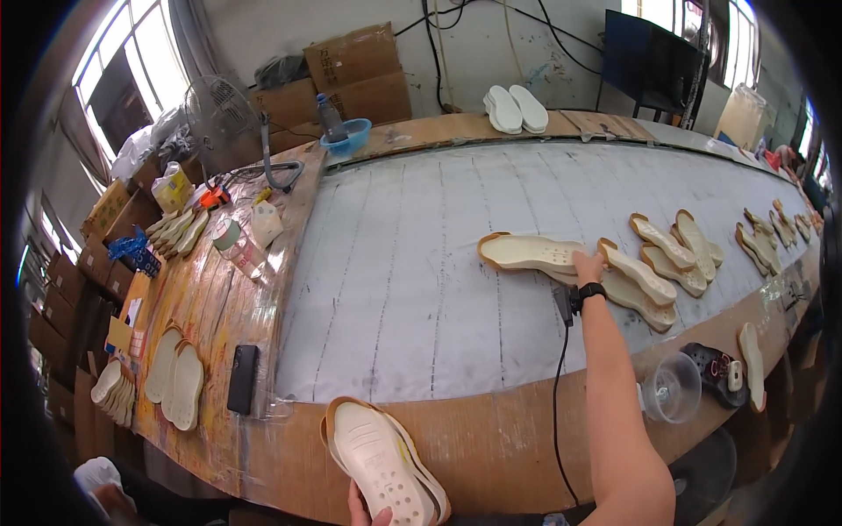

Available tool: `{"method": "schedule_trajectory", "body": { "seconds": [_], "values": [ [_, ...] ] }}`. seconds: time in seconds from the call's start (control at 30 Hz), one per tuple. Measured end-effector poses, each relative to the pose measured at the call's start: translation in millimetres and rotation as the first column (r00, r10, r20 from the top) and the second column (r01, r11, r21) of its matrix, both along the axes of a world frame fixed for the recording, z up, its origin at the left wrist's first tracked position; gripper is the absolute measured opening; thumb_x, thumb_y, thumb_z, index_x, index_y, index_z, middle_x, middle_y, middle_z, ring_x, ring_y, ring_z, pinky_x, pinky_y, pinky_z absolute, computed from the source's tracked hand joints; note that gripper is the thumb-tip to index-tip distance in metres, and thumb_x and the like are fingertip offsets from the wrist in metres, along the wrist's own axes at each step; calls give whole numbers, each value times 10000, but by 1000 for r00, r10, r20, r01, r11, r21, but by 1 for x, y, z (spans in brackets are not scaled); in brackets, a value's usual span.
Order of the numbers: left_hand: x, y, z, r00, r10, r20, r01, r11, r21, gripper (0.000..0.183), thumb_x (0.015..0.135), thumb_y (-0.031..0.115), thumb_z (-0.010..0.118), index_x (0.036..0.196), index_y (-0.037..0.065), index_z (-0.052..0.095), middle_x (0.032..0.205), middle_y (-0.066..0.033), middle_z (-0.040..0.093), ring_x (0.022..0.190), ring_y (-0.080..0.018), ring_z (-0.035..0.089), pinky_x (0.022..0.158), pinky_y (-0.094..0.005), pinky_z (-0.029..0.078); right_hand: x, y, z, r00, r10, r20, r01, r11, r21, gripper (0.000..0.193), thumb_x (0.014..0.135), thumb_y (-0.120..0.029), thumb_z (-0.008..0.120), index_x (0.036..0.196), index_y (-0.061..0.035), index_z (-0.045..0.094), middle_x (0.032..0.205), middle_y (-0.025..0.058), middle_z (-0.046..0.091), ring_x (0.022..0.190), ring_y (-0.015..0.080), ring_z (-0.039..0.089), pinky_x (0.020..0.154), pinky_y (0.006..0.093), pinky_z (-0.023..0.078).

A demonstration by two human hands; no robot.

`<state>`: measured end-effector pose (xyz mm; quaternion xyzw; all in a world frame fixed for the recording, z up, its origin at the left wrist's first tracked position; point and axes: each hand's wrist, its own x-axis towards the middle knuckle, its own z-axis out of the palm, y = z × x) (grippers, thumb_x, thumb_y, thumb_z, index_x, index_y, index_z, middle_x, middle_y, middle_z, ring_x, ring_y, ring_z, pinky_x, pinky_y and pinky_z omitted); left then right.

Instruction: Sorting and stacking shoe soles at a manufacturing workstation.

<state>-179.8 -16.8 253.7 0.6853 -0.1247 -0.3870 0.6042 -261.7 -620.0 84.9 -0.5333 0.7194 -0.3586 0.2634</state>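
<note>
At the near edge of the table, my left hand (367, 511) grips the lower end of a cream shoe sole (373, 451) with a tan rim. Another sole lies under it, partly covered. My right arm stretches over the white sheet, and my right hand (589, 266) closes on the end of a cream sole (531, 252) lying there. Beside that hand, more soles (638, 273) lie overlapped, with tan rims at their ends. The fingertips of my right hand are partly hidden. A black band (589, 291) circles that wrist, next to a black device with a cable.
Soles in pairs (688, 250) run along the sheet's right side. A clear plastic tub (674, 387) and a black clog (715, 373) stand at the near right edge. On the left board are a phone (243, 379), more soles (184, 386) and a fan (224, 123).
</note>
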Motion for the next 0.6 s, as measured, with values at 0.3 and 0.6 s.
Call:
{"method": "schedule_trajectory", "body": {
  "seconds": [0.3,0.6],
  "values": [
    [16,24,-78,989,148,-18,-149,974,-171,616,830,49,427,1365,38,121,1330,-144,279,1224,-243,305,997,-340,268,1,63,10,973,233,-8,-231,969,93,676,621,-316,624,1153,53,428,1188,301,411,1136,405,385,960,422,312],
    [-7,34,-16,948,260,185,-233,960,-156,597,844,126,541,1334,27,213,1351,-147,269,1256,-245,248,1014,-349,240,28,143,35,814,200,546,-332,931,154,604,656,-223,640,1143,60,424,1126,255,465,1082,350,441,841,445,406]
  ]
}}
